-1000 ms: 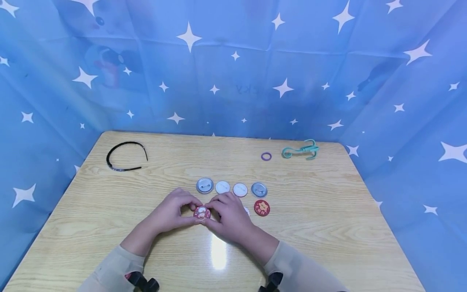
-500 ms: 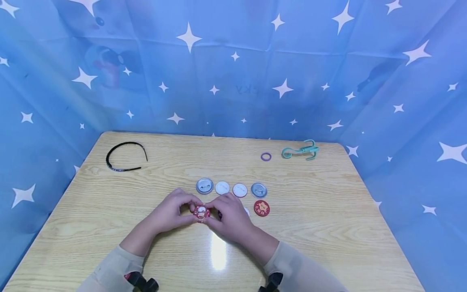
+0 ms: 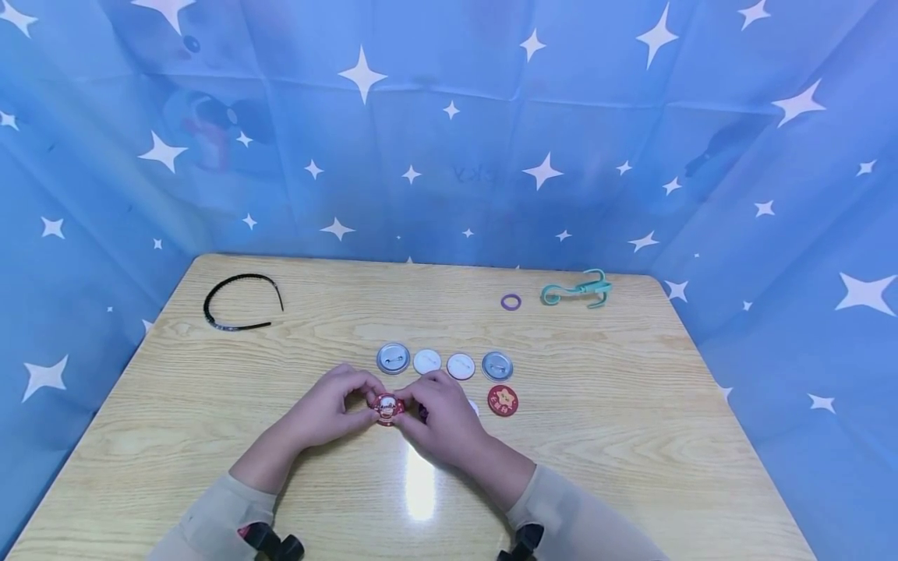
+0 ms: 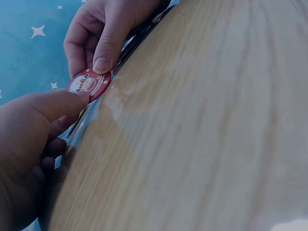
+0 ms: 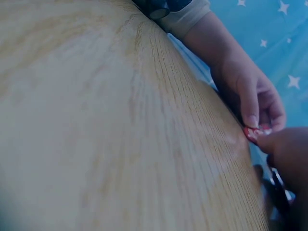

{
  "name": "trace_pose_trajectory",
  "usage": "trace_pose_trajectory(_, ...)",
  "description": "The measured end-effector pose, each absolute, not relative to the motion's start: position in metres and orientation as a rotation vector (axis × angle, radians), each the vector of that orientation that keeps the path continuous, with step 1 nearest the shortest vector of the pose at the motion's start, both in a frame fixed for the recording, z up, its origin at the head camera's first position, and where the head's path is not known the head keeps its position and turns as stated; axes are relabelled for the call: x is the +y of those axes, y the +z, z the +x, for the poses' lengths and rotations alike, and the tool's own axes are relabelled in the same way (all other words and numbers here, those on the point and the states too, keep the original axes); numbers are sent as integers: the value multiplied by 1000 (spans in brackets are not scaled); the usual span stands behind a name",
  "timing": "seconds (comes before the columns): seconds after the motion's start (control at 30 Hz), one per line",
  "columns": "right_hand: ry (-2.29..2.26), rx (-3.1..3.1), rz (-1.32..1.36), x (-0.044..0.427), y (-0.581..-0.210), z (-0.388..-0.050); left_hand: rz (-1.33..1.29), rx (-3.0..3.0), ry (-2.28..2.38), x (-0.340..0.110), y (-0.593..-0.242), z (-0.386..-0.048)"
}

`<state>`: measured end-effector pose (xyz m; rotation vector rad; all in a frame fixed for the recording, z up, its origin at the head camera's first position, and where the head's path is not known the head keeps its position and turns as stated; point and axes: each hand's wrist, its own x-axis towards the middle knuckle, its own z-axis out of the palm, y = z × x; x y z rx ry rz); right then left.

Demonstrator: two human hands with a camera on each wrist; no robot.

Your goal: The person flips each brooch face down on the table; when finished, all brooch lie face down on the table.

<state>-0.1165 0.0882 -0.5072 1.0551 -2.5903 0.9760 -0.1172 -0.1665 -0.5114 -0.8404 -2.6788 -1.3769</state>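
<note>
A round red pin badge with a white picture on its face is held between both hands, low over the table. My left hand pinches its left edge between thumb and fingers. On the opposite edge, my right hand does the same. The left wrist view shows the badge tilted, a thumb of each hand on its face. Just beyond the hands lies a row of badges, pin backs up: a silver badge, two white-backed badges and another silver badge.
A red star badge lies face up right of my right hand, which partly covers a white badge and something small and dark. Farther back are a black headband, a purple ring and a turquoise hook-ended item.
The badge has tilted slightly between the fingers, and the right fingers have shifted a little, baring a dark thing beneath that hand. Otherwise both hands stay in place.
</note>
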Motion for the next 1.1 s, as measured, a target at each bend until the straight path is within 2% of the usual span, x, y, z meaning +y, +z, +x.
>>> trace_pose_trajectory(0.7,1081,-2423,1060,89,-510,-119,-832,-2657,-1382,-167,-514,-118)
trace_pose_trajectory(1.1,1073,-2408,1120,88,-508,-119,-971,-2518,-1333,-166,-517,-121)
